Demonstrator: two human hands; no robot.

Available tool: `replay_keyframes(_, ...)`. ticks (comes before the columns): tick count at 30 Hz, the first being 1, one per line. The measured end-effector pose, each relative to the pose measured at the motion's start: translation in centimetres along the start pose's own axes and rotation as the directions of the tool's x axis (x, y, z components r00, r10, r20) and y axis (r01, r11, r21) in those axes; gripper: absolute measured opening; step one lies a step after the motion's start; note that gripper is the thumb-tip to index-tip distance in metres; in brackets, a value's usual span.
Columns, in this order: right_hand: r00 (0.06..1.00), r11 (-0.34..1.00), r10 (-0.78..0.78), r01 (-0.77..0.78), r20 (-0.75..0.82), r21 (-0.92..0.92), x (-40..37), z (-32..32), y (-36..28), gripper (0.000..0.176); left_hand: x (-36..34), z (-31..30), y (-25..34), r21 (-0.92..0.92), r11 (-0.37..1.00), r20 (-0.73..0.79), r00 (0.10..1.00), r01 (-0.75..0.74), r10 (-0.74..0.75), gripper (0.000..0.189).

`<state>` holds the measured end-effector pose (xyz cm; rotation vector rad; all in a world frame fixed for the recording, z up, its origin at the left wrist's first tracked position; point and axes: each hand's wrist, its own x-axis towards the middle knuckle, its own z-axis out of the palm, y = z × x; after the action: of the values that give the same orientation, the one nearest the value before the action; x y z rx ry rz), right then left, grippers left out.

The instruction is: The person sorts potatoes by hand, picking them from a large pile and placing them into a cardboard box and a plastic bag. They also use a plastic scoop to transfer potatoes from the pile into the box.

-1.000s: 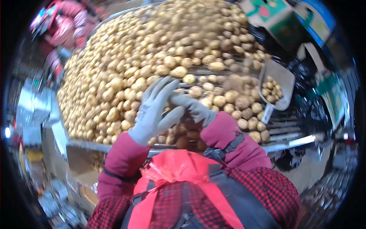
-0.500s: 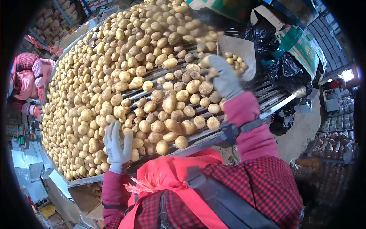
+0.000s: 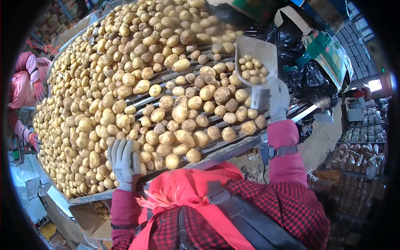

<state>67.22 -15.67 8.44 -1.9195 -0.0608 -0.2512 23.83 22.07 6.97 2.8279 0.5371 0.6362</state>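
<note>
A big heap of yellow potatoes [image 3: 125, 79] lies on a slatted metal sorting table [image 3: 233, 146]. My left hand [image 3: 123, 163], in a grey glove, rests flat on the potatoes at the near edge, fingers spread. My right hand [image 3: 278, 99], also gloved, grips the handle of a metal scoop [image 3: 255, 56] that holds several small potatoes at the table's right side. A red mesh bag [image 3: 187, 187] hangs at my chest, just below the table edge.
A person in pink [image 3: 26, 79] works at the far left side of the table. Black plastic bags [image 3: 306, 77] and green cartons [image 3: 331, 52] stand to the right. Cardboard boxes [image 3: 89, 212] sit under the near left edge.
My right hand moved right from the potatoes and took hold of the scoop's handle. My left hand stayed on the potatoes at the near edge.
</note>
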Motion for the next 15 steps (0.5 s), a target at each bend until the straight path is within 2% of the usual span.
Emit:
replay_keyframes(1, 1.0, 1.0, 0.004, -0.004, -0.001, -0.01, -1.3, -0.5, 0.0, 0.043, -0.1, 0.0, -0.2, 0.0, 1.0, 0.023, 1.0, 0.002, -0.002, 0.044)
replay_keyframes(3, 0.999, 0.988, 0.011, -0.006, 0.032, -0.152, -3.9, -0.8, 0.0, 0.039, 0.0, -0.1, -0.2, 0.01, 1.0, 0.061, 0.998, 0.006, -0.006, 0.046)
replay_keyframes(4, 0.978, 0.974, 0.131, -0.097, 0.16, -0.205, -5.2, -0.9, -2.3, 0.037, 0.1, -0.1, -0.1, 0.007, 1.0, 0.068, 0.998, 0.002, -0.003, 0.046)
replay_keyframes(6, 0.935, 0.857, 0.23, -0.063, 0.271, -0.511, -5.2, -0.6, -2.4, 0.043, 0.4, 0.0, 0.1, 0.006, 1.0, 0.014, 1.0, -0.014, 0.014, 0.041)
replay_keyframes(7, 0.934, 0.856, 0.236, -0.07, 0.267, -0.512, -5.2, 0.0, -1.8, 0.043, 0.3, 0.2, -0.2, -0.001, 1.0, 0.018, 1.0, -0.009, 0.009, 0.041)
replay_keyframes(9, 0.956, 0.776, 0.092, 0.106, 0.277, -0.622, -4.9, 1.7, -0.3, 0.051, 0.4, 0.3, -0.2, 0.001, 1.0, 0.016, 1.0, -0.013, 0.013, 0.041)
replay_keyframes(10, 0.956, 0.776, 0.094, 0.104, 0.278, -0.622, -4.8, 2.3, -1.6, 0.051, 0.3, 0.3, -0.2, 0.005, 1.0, 0.01, 1.0, -0.013, 0.013, 0.041)
replay_keyframes(12, 0.931, 0.825, 0.275, -0.101, 0.239, -0.556, -4.3, 2.8, -4.1, 0.048, 0.3, 0.2, -0.2, 0.0, 1.0, 0.013, 1.0, -0.013, 0.013, 0.041)
replay_keyframes(13, 0.935, 0.769, 0.268, -0.062, 0.233, -0.636, -3.0, 2.4, -1.7, 0.038, 0.4, 0.1, -0.2, -0.006, 1.0, 0.012, 1.0, -0.013, 0.013, 0.04)
replay_keyframes(14, 0.935, 0.769, 0.263, -0.054, 0.239, -0.637, -2.2, 1.0, 0.4, 0.038, 0.5, 0.1, -0.2, -0.005, 1.0, 0.007, 1.0, -0.006, 0.006, 0.04)
replay_keyframes(15, 0.89, 0.881, 0.366, -0.237, 0.273, -0.409, -1.6, -0.1, 1.3, 0.034, 0.6, 0.1, -0.1, -0.006, 1.0, -0.007, 1.0, -0.012, 0.012, 0.04)
